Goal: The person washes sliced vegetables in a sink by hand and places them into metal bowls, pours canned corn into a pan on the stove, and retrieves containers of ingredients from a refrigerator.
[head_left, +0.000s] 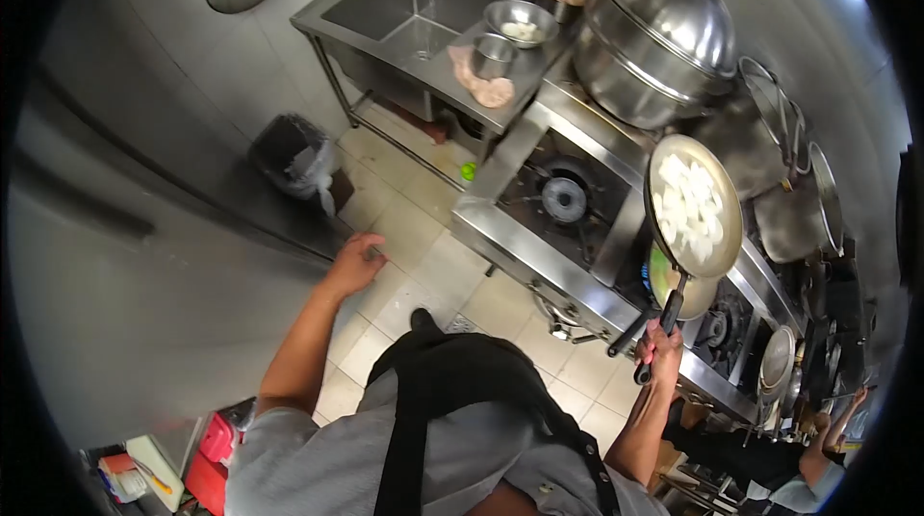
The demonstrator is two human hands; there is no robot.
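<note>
My right hand (660, 350) is closed around the black handle of a frying pan (731, 203), raised and tilted above the stove. White chunks (689, 210) of food lie in it; their kind I cannot make out. Below it, partly hidden, a second pan (701, 299) sits over a burner with a blue flame showing, its handle beside my right hand. My left hand (356, 264) hangs over the floor near the steel cabinet front (183, 295), fingers loosely bent and apart, with nothing clearly in them.
A gas burner (564, 199) lies left of the pans. Behind stands a large lidded steamer pot (640, 54). Water runs into the sink (375, 11), beside a metal bowl (521, 23) of white pieces. A bin (294, 155) stands on the floor. Another person's arm (820, 458) shows lower right.
</note>
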